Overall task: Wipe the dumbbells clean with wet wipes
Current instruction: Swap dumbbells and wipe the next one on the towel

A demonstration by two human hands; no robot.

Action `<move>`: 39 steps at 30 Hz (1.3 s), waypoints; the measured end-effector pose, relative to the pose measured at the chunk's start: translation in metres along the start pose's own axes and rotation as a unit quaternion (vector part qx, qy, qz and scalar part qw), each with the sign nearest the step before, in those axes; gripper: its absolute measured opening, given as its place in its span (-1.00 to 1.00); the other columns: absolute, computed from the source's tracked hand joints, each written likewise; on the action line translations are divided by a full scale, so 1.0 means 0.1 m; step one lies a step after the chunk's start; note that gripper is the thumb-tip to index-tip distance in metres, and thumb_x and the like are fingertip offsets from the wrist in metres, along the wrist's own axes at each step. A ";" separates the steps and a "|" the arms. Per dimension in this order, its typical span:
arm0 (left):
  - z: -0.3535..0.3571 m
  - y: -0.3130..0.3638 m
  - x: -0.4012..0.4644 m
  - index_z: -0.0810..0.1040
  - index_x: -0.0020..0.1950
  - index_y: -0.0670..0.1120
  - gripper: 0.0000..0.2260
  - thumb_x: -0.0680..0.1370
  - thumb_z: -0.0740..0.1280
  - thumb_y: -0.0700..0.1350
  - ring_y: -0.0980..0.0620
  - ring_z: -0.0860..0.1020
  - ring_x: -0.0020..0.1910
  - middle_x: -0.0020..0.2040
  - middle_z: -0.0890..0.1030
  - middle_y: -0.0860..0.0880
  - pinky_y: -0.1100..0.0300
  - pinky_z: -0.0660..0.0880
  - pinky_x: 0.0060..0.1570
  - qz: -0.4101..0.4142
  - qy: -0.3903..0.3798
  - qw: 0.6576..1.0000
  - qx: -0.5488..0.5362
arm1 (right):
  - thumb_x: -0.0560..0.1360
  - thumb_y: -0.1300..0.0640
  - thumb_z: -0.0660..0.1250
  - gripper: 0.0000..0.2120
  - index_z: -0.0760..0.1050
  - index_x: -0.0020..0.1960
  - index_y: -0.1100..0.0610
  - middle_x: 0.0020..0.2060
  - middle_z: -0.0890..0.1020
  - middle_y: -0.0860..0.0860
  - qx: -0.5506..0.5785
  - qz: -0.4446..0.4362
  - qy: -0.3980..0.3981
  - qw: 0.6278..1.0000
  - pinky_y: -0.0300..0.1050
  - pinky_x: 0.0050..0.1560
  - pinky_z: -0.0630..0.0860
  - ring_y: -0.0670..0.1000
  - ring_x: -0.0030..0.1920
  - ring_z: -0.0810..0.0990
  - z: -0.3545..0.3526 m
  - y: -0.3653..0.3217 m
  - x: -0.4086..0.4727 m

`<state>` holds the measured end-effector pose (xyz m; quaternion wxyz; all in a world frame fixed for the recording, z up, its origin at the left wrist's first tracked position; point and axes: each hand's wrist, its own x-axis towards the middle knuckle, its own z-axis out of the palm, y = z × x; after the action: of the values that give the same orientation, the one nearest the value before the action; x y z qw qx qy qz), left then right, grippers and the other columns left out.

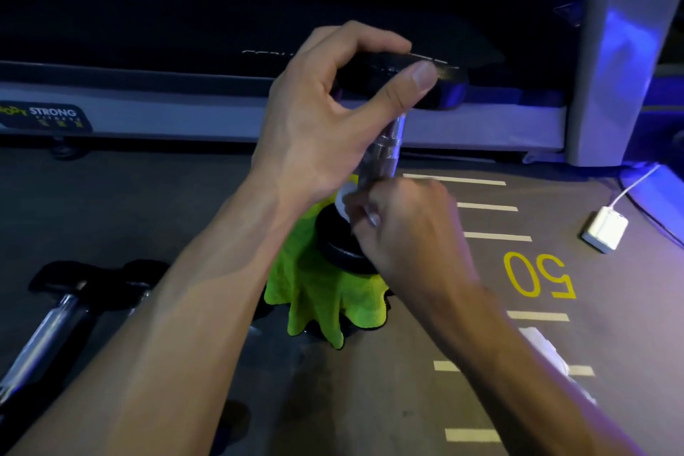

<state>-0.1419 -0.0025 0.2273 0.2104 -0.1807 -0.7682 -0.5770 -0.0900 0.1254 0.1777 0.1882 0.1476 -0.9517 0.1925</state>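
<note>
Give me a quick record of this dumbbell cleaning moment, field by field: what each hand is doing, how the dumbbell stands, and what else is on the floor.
left hand: grips the top head of the dumbbell
right hand: pinches a white wipe against the lower handle
dumbbell position: upright, lower head on a green cloth
other dumbbells: lying on the floor at left
white charger: on the floor at right
behind: treadmill

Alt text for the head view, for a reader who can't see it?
A left hand grips the top end of an upright dumbbell while the right hand rubs a white wipe on its chrome handle. The dumbbell stands on a green cloth on a gym floor, before a treadmill; another dumbbell lies at left.
</note>
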 end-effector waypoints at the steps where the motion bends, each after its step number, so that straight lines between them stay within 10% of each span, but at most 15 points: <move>1: 0.01 0.01 0.00 0.65 0.15 0.13 -0.77 0.54 0.48 0.17 0.19 0.62 0.11 0.12 0.61 0.10 0.08 0.58 0.18 -0.001 -0.007 1.000 0.001 | 0.42 0.22 0.46 -0.76 0.44 -0.34 0.11 -0.43 0.57 0.13 -0.005 -0.002 0.045 0.999 -0.10 -0.39 0.28 0.32 -0.39 0.53 -0.04 0.00 0.08; 4: -0.02 0.01 0.02 0.64 0.17 0.15 -0.75 0.55 0.46 0.20 0.25 0.60 0.10 0.10 0.58 0.16 0.22 0.56 0.15 -0.006 -0.006 1.000 0.019 | 0.34 0.35 0.45 -0.86 0.54 -0.25 0.16 -0.40 0.58 0.18 -0.010 -0.023 0.131 0.991 -0.07 -0.40 0.30 0.32 -0.44 0.53 -0.11 -0.08 0.22; 9: -0.02 0.01 0.01 0.65 0.14 0.16 -0.77 0.53 0.48 0.19 0.21 0.61 0.08 0.04 0.58 0.18 0.20 0.55 0.14 -0.002 -0.002 1.000 0.004 | 0.49 0.21 0.37 -0.94 0.55 -0.16 0.09 -0.31 0.59 0.14 -0.027 -0.016 0.000 1.000 -0.06 -0.37 0.24 0.32 -0.34 0.58 0.05 -0.08 -0.09; 14: -0.05 -0.01 0.04 0.65 0.14 0.16 -0.77 0.54 0.46 0.19 0.18 0.61 0.09 0.07 0.61 0.13 0.12 0.57 0.16 -0.013 -0.003 1.000 -0.001 | 0.50 0.31 0.38 -0.92 0.61 -0.04 0.20 -0.18 0.60 0.15 0.028 -0.030 0.227 0.973 -0.05 -0.24 0.34 0.12 -0.20 0.52 -0.08 0.06 0.19; 19: -0.04 -0.04 0.05 0.66 0.11 0.16 -0.80 0.53 0.48 0.18 0.12 0.64 0.08 0.10 0.64 0.05 -0.03 0.60 0.18 -0.025 0.003 0.999 -0.024 | 0.52 0.34 0.45 -0.89 0.63 -0.02 0.17 -0.11 0.58 0.08 0.076 -0.042 0.147 0.985 -0.41 -0.20 0.33 -0.04 -0.19 0.49 0.23 0.12 -0.16; 24: 0.00 -0.02 0.08 0.66 0.09 0.17 -0.78 0.51 0.46 0.21 0.12 0.64 0.08 0.08 0.65 0.05 -0.06 0.59 0.18 -0.019 0.001 1.000 -0.021 | 0.51 0.32 0.40 -0.93 0.62 -0.04 0.21 -0.15 0.50 -0.04 0.135 -0.036 0.259 0.956 -0.45 -0.11 0.33 -0.16 -0.19 0.41 0.04 0.18 0.23; 28: 0.02 -0.03 0.10 0.66 0.10 0.16 -0.79 0.52 0.47 0.20 0.15 0.64 0.06 0.07 0.64 0.06 0.00 0.59 0.17 -0.018 0.001 1.000 -0.019 | 0.57 0.16 0.43 -0.97 0.58 -0.02 0.10 -0.20 0.65 0.00 0.331 0.109 0.263 0.900 0.06 -0.19 0.59 -0.03 -0.24 0.62 0.18 0.13 0.22; 32: 0.06 -0.04 0.12 0.67 0.11 0.15 -0.78 0.53 0.46 0.21 0.20 0.62 0.05 0.08 0.64 0.08 0.18 0.57 0.10 -0.020 0.008 1.000 -0.011 | 0.58 0.16 0.43 -0.92 0.58 -0.09 0.11 -0.38 0.60 -0.04 0.442 0.178 0.268 0.837 -0.07 -0.35 0.44 -0.08 -0.40 0.49 0.14 0.15 0.37; 39: 0.04 -0.05 0.11 0.67 0.11 0.13 -0.77 0.54 0.46 0.20 0.17 0.62 0.08 0.10 0.64 0.04 0.24 0.54 0.10 -0.017 0.014 1.000 -0.013 | 0.50 0.15 0.47 -0.92 0.58 -0.09 0.11 -0.27 0.65 -0.02 0.368 0.125 0.238 0.890 0.02 -0.23 0.52 -0.02 -0.29 0.58 0.17 0.10 0.39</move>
<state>-0.1541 0.0002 0.2281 0.2090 -0.1620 -0.7604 -0.5932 -0.1335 0.1187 0.1760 0.3154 0.0362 -0.7502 0.5799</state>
